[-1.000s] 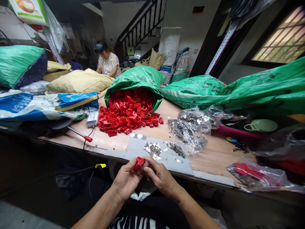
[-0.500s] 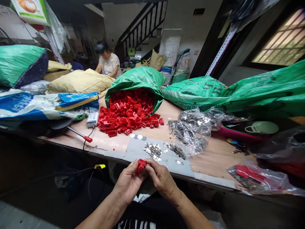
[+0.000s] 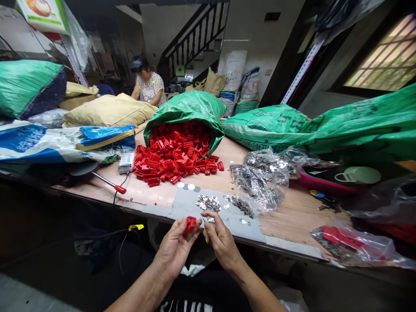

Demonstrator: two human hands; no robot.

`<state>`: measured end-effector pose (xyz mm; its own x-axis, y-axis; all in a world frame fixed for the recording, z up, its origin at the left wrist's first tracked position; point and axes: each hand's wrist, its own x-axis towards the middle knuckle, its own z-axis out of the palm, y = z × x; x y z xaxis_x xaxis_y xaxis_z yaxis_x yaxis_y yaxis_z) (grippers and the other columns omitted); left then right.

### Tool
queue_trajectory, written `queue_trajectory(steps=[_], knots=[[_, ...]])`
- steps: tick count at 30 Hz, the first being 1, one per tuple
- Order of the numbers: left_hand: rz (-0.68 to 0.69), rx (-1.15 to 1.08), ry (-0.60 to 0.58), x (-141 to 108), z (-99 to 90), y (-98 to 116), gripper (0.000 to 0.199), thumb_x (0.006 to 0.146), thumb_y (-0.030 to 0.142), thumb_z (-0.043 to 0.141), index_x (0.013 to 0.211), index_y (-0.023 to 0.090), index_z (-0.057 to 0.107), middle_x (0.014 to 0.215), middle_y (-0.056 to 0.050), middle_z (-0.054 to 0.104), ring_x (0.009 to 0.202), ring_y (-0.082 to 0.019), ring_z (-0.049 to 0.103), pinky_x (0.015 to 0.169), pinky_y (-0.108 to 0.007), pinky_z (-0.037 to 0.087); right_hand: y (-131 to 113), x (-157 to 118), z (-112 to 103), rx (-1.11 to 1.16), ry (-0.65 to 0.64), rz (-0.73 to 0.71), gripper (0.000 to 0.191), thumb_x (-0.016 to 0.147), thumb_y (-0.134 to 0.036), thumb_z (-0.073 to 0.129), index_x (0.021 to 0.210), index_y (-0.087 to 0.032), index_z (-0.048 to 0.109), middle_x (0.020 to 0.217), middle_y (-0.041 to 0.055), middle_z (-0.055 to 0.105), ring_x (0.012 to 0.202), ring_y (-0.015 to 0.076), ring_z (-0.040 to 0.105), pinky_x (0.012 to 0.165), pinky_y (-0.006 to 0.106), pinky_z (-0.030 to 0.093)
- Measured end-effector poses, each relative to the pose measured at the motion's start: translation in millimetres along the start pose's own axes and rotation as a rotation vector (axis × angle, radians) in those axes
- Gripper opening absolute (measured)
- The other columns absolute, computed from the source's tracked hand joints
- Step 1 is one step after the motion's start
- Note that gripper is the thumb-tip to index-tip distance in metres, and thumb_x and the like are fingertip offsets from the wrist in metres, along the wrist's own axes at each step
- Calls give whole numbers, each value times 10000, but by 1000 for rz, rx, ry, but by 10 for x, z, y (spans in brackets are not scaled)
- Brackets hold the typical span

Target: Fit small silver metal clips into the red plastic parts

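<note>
Handwork on one red piece (image 3: 190, 223) is looking mid-step: left hand (image 3: 173, 247) is pinching it near the tabletop (image 3: 292, 223) edge, right hand (image 3: 224, 247) is hovering just beside, thumb and index curling close. Next move is probably calling for steady left grip, careful right-fingertip alignment. Can't tell if right fingers are pinching a tiny part. Left fingers are partly hiding the piece; green bag (image 3: 191, 104) is covering some of the red heap (image 3: 169, 160).

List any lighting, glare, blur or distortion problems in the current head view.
Head view: deep shadow below the table; bright window; glare on the clear bags; wide-angle stretching towards the edges; pixelation over the seated person; red part readable, but fine detail at the right hand unclear.
</note>
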<state>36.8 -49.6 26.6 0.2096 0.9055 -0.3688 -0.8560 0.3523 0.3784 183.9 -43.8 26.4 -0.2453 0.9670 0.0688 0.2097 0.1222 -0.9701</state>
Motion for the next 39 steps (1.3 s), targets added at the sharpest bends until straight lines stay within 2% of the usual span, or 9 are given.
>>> queue_trajectory(steps=[3,7,14,20,24,27,30,36,39], knots=[[65,30,-27,-17,1,-16,137,778,181,690,695,143,587,838,-57,713,937,-183,667,939,-333,473,-17,-22,49,41,41,2,232,932,-413,435,1022,-203,476,659,-45,487,603,108,455,599,234,393],[123,61,-57,-28,26,-62,194,730,171,736,677,152,551,789,-19,694,819,-122,660,811,-238,504,-60,-32,123,22,72,-28,202,882,-379,534,963,-200,488,885,14,563,802,142,529,749,266,430],[151,91,-42,-45,18,-90,229,707,176,757,682,159,530,809,-16,689,837,-129,652,823,-254,492,20,-17,151,32,86,-57,179,867,-353,554,942,-209,479,860,2,539,824,148,527,754,256,434],[117,104,-32,-88,-78,-102,224,713,190,751,675,166,532,776,-8,683,820,-137,654,841,-273,478,76,-43,159,-34,56,-44,149,865,-340,553,875,-208,483,772,-17,527,717,133,501,683,246,420],[34,181,-2,-68,-331,-94,221,739,231,730,675,163,530,780,-24,690,819,-148,661,859,-298,466,86,-44,110,-142,-45,-20,126,870,-328,540,864,-205,513,763,-14,565,692,136,509,650,243,410],[-81,310,142,38,-615,-107,255,698,273,762,696,168,529,786,-36,697,798,-170,673,797,-312,473,59,8,52,-208,-72,-34,118,895,-322,500,898,-207,528,810,0,599,711,140,530,661,248,414],[-101,388,257,188,-874,-133,304,624,241,806,807,174,573,836,-35,695,787,-164,672,782,-299,455,14,146,10,-301,-74,-89,96,903,-292,486,924,-215,539,840,6,614,726,143,545,687,261,418],[-112,490,272,358,-1209,-171,614,658,244,757,1221,216,514,953,-67,693,826,-195,667,796,-332,428,24,726,33,-577,-39,-205,100,868,-224,531,958,-207,571,944,38,628,852,169,583,767,294,437],[-128,481,316,358,-1319,-189,676,679,256,744,1286,221,449,1070,-102,667,861,-208,670,827,-344,427,46,1092,121,-763,-54,-187,269,859,-244,560,1124,-207,536,1106,67,596,997,185,573,853,304,436]])
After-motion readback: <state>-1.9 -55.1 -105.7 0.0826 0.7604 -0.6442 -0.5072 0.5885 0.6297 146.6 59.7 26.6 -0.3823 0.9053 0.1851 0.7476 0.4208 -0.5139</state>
